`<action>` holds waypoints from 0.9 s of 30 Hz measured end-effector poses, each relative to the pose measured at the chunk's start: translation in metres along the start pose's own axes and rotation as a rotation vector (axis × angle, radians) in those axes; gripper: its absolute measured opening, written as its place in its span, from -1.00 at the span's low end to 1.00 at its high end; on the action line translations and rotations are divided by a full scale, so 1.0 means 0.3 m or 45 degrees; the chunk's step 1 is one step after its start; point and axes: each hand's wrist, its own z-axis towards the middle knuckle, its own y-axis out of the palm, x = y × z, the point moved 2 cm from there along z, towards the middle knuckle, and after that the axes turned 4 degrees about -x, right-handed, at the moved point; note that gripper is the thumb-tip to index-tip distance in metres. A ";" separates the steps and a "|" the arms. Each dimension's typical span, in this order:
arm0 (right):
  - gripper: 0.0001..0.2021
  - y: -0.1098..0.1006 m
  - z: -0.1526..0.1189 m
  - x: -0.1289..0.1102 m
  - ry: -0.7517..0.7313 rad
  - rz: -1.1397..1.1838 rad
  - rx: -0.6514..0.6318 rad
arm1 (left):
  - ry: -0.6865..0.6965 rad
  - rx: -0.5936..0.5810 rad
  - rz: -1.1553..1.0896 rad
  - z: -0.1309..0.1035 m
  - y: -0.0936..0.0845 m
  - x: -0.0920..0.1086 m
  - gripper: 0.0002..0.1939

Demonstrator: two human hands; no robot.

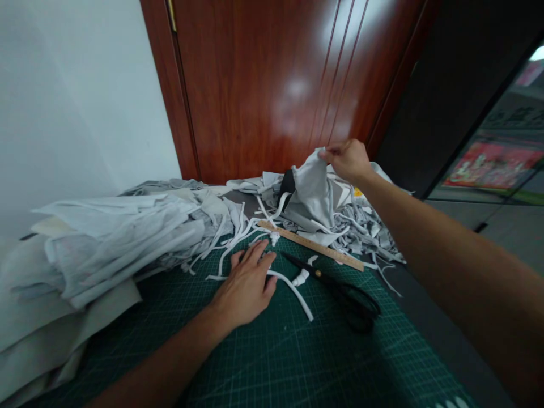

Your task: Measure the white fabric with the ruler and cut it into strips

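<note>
My right hand point(349, 160) pinches the top edge of a light grey piece of cloth point(315, 190), holding it raised over the scrap heap at the back. My left hand point(250, 283) lies palm down on the green cutting mat point(272, 357), fingers spread, over part of a white fabric strip point(295, 292). What is under the palm is hidden. Right of that hand lie black-handled scissors point(335, 286), with small white knotted scraps point(301, 277) beside the blade. A wooden ruler point(314, 245) lies slantwise just beyond the scissors.
A tall stack of folded grey-white cloth point(123, 243) fills the left side. Loose cloth strips and scraps point(368, 226) are heaped at the back right. Behind stands a reddish-brown wooden door point(255, 85), with a white wall point(80, 96) to its left.
</note>
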 end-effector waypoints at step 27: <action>-0.66 -0.289 -0.359 -0.382 0.296 1.277 -0.756 | -0.126 0.159 -1.510 0.230 -0.643 0.280 -0.72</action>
